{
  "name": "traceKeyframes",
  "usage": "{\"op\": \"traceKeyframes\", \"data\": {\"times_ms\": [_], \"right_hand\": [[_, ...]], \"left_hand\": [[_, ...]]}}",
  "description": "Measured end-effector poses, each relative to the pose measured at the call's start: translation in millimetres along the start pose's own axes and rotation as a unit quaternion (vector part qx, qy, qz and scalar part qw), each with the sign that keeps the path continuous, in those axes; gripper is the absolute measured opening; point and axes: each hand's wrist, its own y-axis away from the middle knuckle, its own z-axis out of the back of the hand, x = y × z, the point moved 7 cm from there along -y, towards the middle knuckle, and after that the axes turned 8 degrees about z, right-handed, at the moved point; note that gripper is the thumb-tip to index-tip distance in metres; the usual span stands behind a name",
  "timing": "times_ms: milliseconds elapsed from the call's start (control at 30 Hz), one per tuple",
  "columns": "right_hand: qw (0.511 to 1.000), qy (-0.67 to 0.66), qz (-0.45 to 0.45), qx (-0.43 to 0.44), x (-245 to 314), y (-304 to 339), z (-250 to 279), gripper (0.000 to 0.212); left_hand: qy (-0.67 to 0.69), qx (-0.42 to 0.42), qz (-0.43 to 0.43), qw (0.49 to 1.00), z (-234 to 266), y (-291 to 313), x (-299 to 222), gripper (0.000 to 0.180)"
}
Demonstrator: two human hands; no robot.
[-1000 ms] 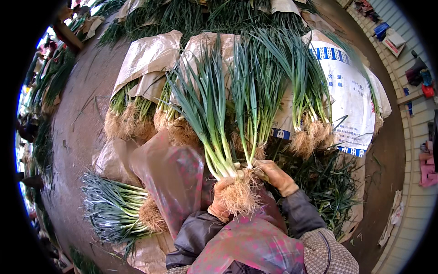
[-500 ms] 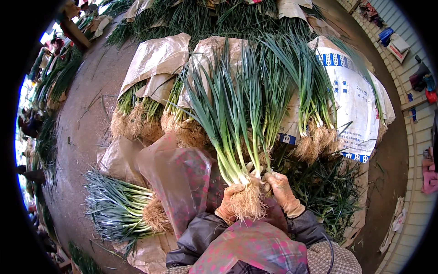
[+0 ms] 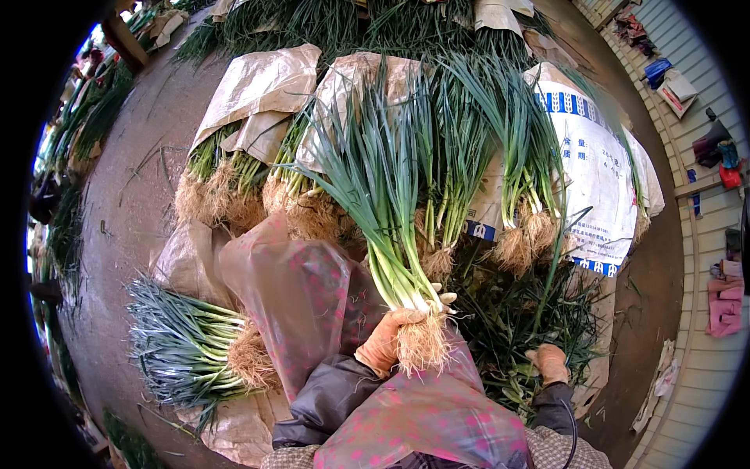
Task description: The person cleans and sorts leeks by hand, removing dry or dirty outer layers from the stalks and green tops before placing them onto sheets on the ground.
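Green onion bunch (image 3: 394, 270), one: dark-green leaves fanned away from the person, pale stems gathered low, tan roots (image 3: 422, 348) hanging beneath. Location: held up in front of the person's lap, above a pink-spotted plastic apron (image 3: 422, 422).

Left hand (image 3: 384, 341), one, in what looks like a pale-orange glove: closed around the lower stems, just above the roots, bearing the bunch alone.

Right hand (image 3: 550, 363), one, similarly covered: well apart from the bunch, over a heap of loose green leaves (image 3: 504, 336); fingers bent. A long single leaf (image 3: 551, 273) runs down close to the fingertips; from where I stand I cannot tell whether it is gripped.

Second bunch (image 3: 191, 344), one: lying on its side on the person's left, leaves outward, roots toward the apron.

Further bunches (image 3: 301, 207), a row: laid beyond the held one, roots facing the person, some partly covered by tan sacks (image 3: 262, 90).

White sack (image 3: 598, 172), one, with blue printed bands: at the row's right end.

Floor (image 3: 141, 211): brown, littered with leaf scraps.

Pink cloth (image 3: 726, 301), one: by the pale panelled wall (image 3: 715, 266), far right.
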Motion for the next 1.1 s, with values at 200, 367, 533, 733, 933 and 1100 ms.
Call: {"op": "traceKeyframes", "data": {"times_ms": [200, 367, 533, 733, 933, 1100], "right_hand": [[0.814, -0.407, 0.393, -0.129, 284.7, 19.4, 227.9, 0.057], [0.73, -0.18, 0.63, -0.194, 339.5, 10.7, 221.5, 0.022], [0.642, -0.622, 0.426, 0.142, 300.4, 40.5, 211.4, 0.014], [0.781, -0.4, 0.469, -0.096, 301.3, 33.8, 231.6, 0.03], [0.709, -0.508, 0.48, -0.1, 319.2, 24.1, 187.1, 0.014], [0.56, -0.807, 0.184, -0.036, 282.7, 6.2, 120.5, 0.016]], "left_hand": [[-0.062, -0.055, 0.013, 0.996, 21.5, 1.5, 3.8, 0.051], [-0.023, -0.126, 0.055, 0.99, 30.9, 8.9, 9.2, 0.032], [0.003, -0.031, -0.007, 1.0, 21.4, 6.7, -3.9, 0.063], [0.02, -0.044, 0.044, 0.998, 42.1, 3.4, 7.9, 0.061], [0.061, 0.01, -0.024, 0.998, 17.5, 14.0, 4.9, 0.065], [0.178, 0.114, -0.056, 0.976, 0.5, 13.9, 6.4, 0.068]]}}
